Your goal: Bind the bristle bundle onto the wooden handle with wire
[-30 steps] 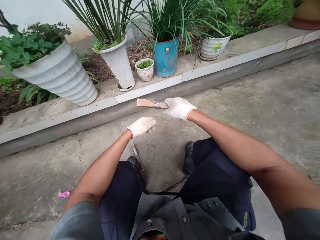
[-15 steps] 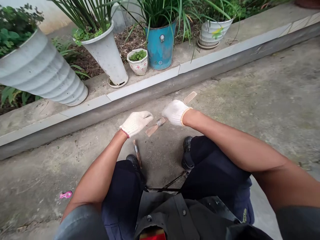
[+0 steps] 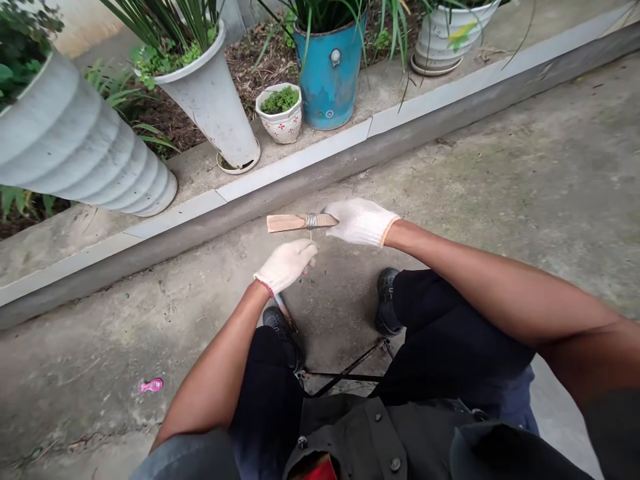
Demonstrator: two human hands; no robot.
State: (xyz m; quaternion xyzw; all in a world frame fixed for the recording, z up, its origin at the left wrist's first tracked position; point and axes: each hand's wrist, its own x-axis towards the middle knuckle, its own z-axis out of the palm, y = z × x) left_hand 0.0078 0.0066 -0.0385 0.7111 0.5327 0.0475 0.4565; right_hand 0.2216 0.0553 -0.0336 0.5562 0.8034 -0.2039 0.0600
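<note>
Both my hands wear white knit gloves. My right hand (image 3: 361, 221) grips one end of a flat wooden stick (image 3: 286, 223), holding it level and pointing left. A band of thin silver wire (image 3: 312, 221) is wound around the stick near the glove. My left hand (image 3: 287, 264) sits just below the stick, fingers pinched on the loose wire end that runs up to the winding. A second stick or tool (image 3: 285, 312) lies on the concrete by my left shoe, partly hidden by that hand.
A raised kerb (image 3: 310, 175) crosses ahead, carrying a ribbed white pot (image 3: 80, 150), a tall white pot (image 3: 215, 100), a small patterned pot (image 3: 281, 119), a blue pot (image 3: 330, 73) and a white striped pot (image 3: 450, 40). A pink scrap (image 3: 151, 385) lies on the concrete at left.
The stick swung from tilted down-left, with its far end poking out behind my right hand, back to level pointing left. My left hand dropped below it, pulling the wire. The view shifted.
</note>
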